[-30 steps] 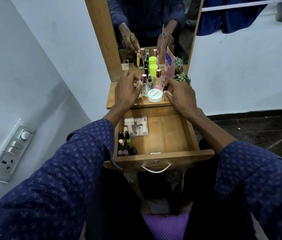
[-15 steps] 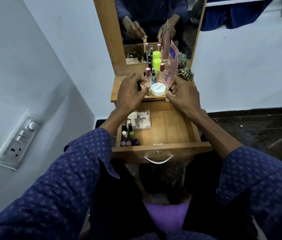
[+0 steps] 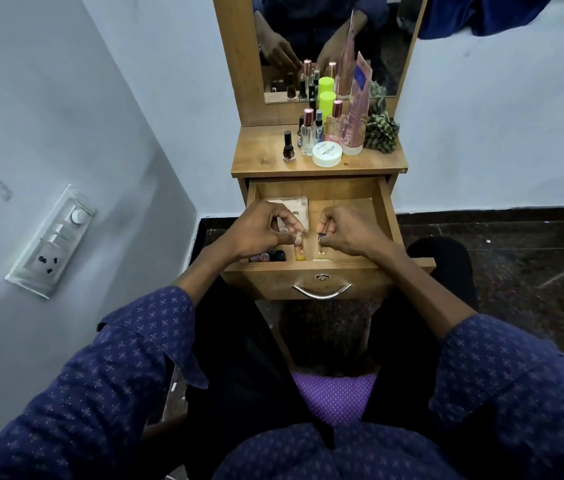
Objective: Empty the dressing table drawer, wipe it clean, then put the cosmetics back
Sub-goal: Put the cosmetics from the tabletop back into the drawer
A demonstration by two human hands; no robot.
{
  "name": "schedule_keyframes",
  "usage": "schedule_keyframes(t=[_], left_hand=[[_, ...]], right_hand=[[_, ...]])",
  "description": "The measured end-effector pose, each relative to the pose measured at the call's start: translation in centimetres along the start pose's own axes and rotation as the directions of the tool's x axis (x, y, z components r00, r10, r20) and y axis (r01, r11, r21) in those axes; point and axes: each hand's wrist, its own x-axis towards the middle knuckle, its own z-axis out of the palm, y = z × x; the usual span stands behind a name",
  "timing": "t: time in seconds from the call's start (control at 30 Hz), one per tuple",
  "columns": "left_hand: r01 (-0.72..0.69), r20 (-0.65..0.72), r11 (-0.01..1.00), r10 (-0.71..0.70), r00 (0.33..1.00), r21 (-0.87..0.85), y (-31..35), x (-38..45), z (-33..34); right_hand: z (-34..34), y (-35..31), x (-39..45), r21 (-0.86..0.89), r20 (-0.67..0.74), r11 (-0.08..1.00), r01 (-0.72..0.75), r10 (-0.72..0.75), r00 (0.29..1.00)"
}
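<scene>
The wooden drawer (image 3: 385, 216) stands pulled out under the dressing table top (image 3: 259, 161). My left hand (image 3: 256, 230) is inside it, fingertips pinched on a small yellow bottle (image 3: 298, 251) standing at the drawer's front. My right hand (image 3: 346, 233) pinches a small clear vial with a dark cap (image 3: 322, 244) just to the right of it. Several nail polish bottles (image 3: 270, 256) sit in the front left corner, partly hidden by my left wrist. A clear flat case (image 3: 294, 204) lies at the back left.
On the table top stand a dark nail polish (image 3: 288, 147), perfume bottles (image 3: 307, 133), a white round jar (image 3: 327, 154), a neon green bottle (image 3: 327, 102), a pink tube (image 3: 356, 109) and a green scrunchie (image 3: 381, 128). A mirror (image 3: 329, 36) rises behind. A wall switchboard (image 3: 52, 242) is at left.
Both hands came down from the table top into the drawer, each carrying a small bottle. A dark nail polish now stands uncovered on the table top.
</scene>
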Motion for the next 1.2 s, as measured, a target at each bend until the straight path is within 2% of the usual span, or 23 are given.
schedule_keyframes(t=[0.27,0.5,0.77,1.0,1.2], left_hand=[[0.049,-0.013,0.998,-0.048,0.999,0.05,-1.4,-1.4,-1.0],[0.056,-0.008,0.995,-0.056,0.998,0.088,-2.1,-1.6,-1.7],[0.066,-0.007,0.994,-0.066,0.998,0.088,-1.8,-1.4,-2.0],[-0.004,0.05,0.985,-0.004,0.999,0.175,-1.8,-1.2,-1.4],[-0.019,0.112,0.965,-0.011,0.994,0.263,-1.9,-1.3,-1.1]], right_hand=[[1.8,-0.7,-0.2,0.036,0.06,0.999,0.015,-0.017,0.998],[2.5,-1.1,-0.4,0.024,-0.001,1.0,0.012,-0.012,1.0],[2.5,-1.0,-0.4,0.049,0.026,0.998,-0.029,0.028,0.999],[2.6,-0.8,-0.4,0.092,0.053,0.993,-0.069,0.064,0.997],[2.6,-0.7,-0.4,0.125,0.058,0.989,-0.084,0.077,0.995]])
